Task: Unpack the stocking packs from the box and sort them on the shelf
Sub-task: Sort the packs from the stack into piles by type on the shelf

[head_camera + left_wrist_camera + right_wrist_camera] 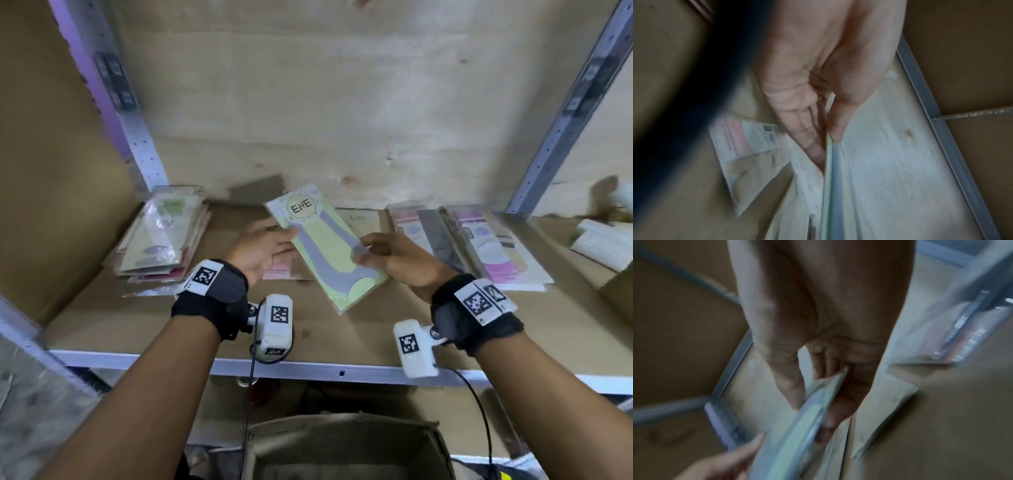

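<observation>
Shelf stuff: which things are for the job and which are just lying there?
For the job: green pack held by both hands (left hand, right hand), left stack, pink packs, box, shelf.
Lying about: white rolls.

Both forearms reach forward side by side; the left hand (262, 248) and right hand (397, 255) each pinch one pack (325, 246), thumb on top.

Blurred view: left hand (813, 91) pinches a pale stocking pack (830, 186) edge-on; another pack (748, 146) lies on cardboard (674, 211) beneath
</observation>
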Tool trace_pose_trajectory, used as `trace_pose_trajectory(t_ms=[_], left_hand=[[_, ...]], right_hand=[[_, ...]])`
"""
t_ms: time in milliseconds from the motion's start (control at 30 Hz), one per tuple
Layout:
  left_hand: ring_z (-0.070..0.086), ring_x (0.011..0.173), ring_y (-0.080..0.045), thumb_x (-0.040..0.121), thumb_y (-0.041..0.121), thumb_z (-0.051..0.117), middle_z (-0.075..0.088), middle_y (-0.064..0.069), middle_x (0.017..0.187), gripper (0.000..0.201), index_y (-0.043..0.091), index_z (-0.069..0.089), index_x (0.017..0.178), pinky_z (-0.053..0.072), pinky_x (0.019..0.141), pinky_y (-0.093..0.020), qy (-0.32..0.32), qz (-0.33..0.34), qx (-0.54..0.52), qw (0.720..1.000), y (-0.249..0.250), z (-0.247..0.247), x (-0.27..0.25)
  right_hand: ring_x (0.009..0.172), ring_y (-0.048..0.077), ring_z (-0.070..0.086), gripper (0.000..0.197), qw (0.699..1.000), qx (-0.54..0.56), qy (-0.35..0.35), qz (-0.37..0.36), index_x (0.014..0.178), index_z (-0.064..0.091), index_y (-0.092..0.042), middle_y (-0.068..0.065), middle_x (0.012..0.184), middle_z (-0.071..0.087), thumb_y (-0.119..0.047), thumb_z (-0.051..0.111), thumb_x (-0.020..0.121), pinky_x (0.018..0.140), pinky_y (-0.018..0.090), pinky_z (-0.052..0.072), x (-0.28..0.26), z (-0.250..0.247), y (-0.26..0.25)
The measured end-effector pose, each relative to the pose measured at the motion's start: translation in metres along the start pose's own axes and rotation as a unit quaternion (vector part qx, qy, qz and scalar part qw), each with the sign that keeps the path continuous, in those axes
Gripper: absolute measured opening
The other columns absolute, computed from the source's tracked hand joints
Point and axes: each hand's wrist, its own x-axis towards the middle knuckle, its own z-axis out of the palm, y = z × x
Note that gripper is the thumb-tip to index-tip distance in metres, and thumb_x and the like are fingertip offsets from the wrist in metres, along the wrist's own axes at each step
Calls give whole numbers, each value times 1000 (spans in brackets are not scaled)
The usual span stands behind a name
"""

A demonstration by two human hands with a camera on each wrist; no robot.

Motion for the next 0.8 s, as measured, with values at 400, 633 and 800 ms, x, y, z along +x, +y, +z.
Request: trace_pose_trajectory(t_ms=[400,633,800], left_hand=[[72,75,-13,81,-1,77,71,-7,91,38,16,62,111,59,68,-19,-53,-49,155,985,-28,50,25],[66,59,-11,77,-1,81,69,-9,82,48,-3,63,121,56,66,-22,34,-15,236,971,-35,54,57],[70,66,-16,73,0,83,74,-14,87,40,-1,70,111,60,72,-26,60,-21,299,952,-44,57,72]], right_hand=[[77,27,62,22,983,33,133,125,85,67,-4,23,96,71,-17,82,76,66,38,49,28,-24,17],[98,30,68,42,972,-83,151,161,107,69,2,19,109,70,-9,84,70,89,48,57,51,-22,10],[102,25,62,63,957,-177,165,162,123,59,-1,14,121,63,-19,88,70,82,32,52,50,-19,11]])
